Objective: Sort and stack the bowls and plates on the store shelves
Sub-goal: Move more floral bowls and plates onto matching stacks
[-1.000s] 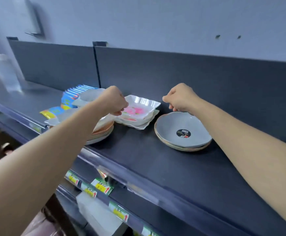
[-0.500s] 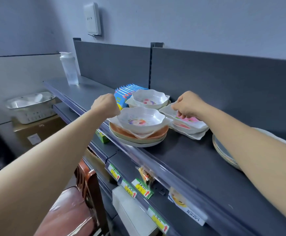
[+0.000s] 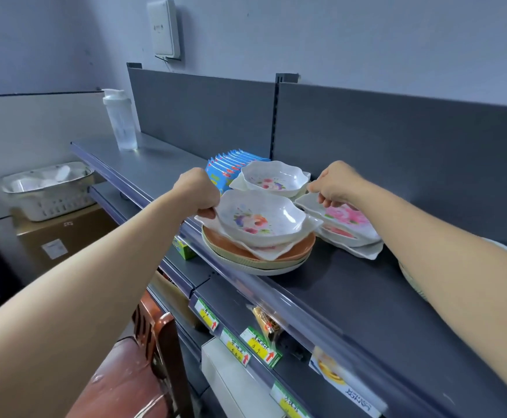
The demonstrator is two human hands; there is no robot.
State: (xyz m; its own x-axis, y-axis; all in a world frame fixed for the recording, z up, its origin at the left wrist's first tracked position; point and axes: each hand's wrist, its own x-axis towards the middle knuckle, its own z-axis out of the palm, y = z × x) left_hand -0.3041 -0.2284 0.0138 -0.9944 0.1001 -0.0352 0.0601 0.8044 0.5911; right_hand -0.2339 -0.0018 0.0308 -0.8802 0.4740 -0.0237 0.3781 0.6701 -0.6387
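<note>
Since the earlier frame the left hand (image 3: 197, 191) has been lowered from beside the near stack onto its left edge, while the right hand (image 3: 335, 184) has been kept on the same plate. The left corner of a white square plate (image 3: 279, 253) is pinched by the left fingers (image 3: 207, 212). A white scalloped bowl printed with purple and orange flowers (image 3: 261, 218) is carried on that plate. Beneath it, an orange round plate (image 3: 305, 244) and cream ribbed plates (image 3: 246, 264) are stacked at the near edge of the dark grey shelf (image 3: 351, 285). The far-left rim of a white plate with a pink flower (image 3: 347, 217), topmost of a small stack just to the right, is gripped by the curled right fingers (image 3: 326, 203). A second floral scalloped bowl (image 3: 276, 179) is seen farther back, between the hands.
</note>
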